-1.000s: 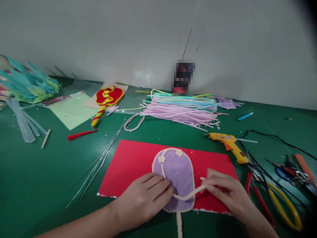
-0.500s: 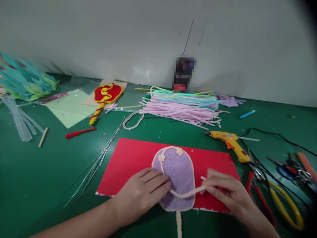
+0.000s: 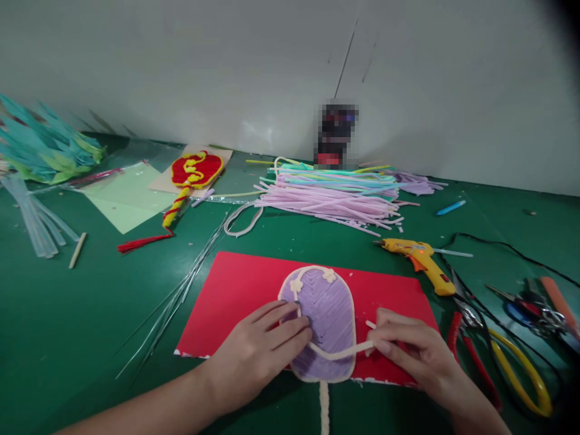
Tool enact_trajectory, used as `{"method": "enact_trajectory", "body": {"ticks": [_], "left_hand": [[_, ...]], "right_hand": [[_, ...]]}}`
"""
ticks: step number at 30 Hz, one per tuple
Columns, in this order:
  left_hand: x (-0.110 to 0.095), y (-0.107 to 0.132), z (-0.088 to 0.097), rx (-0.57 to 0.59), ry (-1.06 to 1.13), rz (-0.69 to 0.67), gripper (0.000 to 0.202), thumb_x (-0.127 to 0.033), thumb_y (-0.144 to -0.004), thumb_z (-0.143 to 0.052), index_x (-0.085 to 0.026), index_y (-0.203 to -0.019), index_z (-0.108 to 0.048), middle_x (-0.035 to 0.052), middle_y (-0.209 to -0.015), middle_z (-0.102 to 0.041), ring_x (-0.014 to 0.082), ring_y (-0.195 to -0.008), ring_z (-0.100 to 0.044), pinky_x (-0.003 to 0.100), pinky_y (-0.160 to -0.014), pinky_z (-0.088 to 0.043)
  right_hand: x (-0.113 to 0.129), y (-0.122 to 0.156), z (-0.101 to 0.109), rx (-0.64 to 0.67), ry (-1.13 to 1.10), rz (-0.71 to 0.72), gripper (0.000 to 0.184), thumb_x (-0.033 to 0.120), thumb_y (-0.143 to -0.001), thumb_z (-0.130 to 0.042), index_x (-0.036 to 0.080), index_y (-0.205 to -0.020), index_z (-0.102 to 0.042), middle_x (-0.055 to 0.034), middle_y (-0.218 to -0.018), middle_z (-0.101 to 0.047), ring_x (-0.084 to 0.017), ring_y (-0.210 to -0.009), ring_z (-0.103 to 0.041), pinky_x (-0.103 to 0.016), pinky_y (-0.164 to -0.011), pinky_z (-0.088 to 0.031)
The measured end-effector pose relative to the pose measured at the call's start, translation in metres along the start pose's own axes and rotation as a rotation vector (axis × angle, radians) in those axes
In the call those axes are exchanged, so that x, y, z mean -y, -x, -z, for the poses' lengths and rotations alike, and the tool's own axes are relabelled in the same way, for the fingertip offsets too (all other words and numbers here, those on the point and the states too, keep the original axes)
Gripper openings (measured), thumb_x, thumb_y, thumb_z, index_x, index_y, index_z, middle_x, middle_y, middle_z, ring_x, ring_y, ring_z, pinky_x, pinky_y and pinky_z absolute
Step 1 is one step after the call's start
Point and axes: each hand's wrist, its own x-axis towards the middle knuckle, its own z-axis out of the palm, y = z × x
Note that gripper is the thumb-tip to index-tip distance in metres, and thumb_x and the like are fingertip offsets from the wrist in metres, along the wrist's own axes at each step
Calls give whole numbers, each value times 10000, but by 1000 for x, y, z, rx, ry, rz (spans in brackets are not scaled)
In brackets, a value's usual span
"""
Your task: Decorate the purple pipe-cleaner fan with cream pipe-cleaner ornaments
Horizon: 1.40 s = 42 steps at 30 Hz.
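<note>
A purple fan (image 3: 333, 314) with a cream border and a twisted cream handle (image 3: 324, 406) lies on red card (image 3: 247, 290). Two small cream flowers sit near its top, linked by a cream strip along the upper left. My left hand (image 3: 260, 344) rests on the fan's left side, fingers stretched out and a little apart, pressing on the strip; its thumb is hidden. From under those fingertips a cream pipe cleaner (image 3: 335, 354) curves across the lower fan to my right hand (image 3: 403, 344). Thumb and fingers of that hand pinch its end, with a short tip poking out above.
Right of the card lie a yellow glue gun (image 3: 421, 260), red-handled pliers (image 3: 471, 362) and yellow-handled scissors (image 3: 528, 374). Pastel pipe cleaners (image 3: 330, 196) are heaped behind. A red-and-yellow fan (image 3: 197, 169), wires (image 3: 185, 287) and clear glue sticks (image 3: 36, 217) lie to the left.
My left hand's fingers have spread slightly, its upper fingers shifting up along the strip. My right hand still pinches the pipe cleaner, nearly unmoved.
</note>
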Motion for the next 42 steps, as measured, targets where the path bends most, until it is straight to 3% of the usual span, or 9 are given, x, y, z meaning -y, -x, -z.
{"method": "enact_trajectory", "body": {"ticks": [8,26,34,36,38,40,42], "left_hand": [[-1,-3,1,-20,-44,-55,272,-119,-874,-370,-121,-1045,-581,57,-1051,-644,200,-1043,-550,360,-890,-488],[4,0,-5,42,-25,8,270,-157,-888,-367,-157,-1061,-575,46,-1110,-622,182,-1068,-545,363,-917,-477],[5,2,-6,55,-19,6,272,-161,-887,-364,-152,-1070,-565,55,-1123,-613,187,-1082,-537,370,-923,-471],[4,2,-6,57,-17,9,272,-157,-886,-363,-154,-1072,-561,53,-1125,-612,184,-1083,-535,367,-931,-465],[4,2,-7,56,-18,8,264,-162,-881,-379,-154,-1073,-559,53,-1129,-609,183,-1089,-530,363,-943,-455],[4,3,-7,56,-26,8,258,-160,-873,-396,-153,-1074,-558,52,-1132,-607,184,-1092,-527,357,-949,-451],[4,3,-8,57,-35,7,260,-148,-868,-399,-153,-1075,-556,51,-1128,-608,184,-1085,-532,353,-946,-452]], "right_hand": [[3,-1,1,14,7,-12,242,317,-837,-495,194,-696,-649,-26,-645,-538,-134,-631,-492,-249,-586,-417],[1,0,0,-17,55,-8,205,298,-833,-499,201,-728,-646,-25,-683,-592,-139,-669,-535,-241,-607,-431],[-9,-1,-9,-157,148,160,170,253,-840,-482,207,-848,-645,-17,-677,-578,-128,-628,-530,-237,-565,-420],[-9,-2,-10,-231,187,158,194,260,-852,-457,208,-852,-643,-25,-708,-578,-137,-665,-542,-250,-596,-431],[-9,-4,-7,-383,287,123,209,283,-855,-444,209,-844,-639,-42,-800,-596,-161,-772,-561,-281,-700,-443],[-8,-5,3,-640,429,72,209,326,-840,-462,203,-833,-631,-54,-870,-602,-183,-847,-562,-317,-799,-426],[-11,-4,20,-884,540,-37,257,375,-834,-452,181,-862,-619,-70,-881,-601,-197,-841,-564,-330,-794,-430]]}}
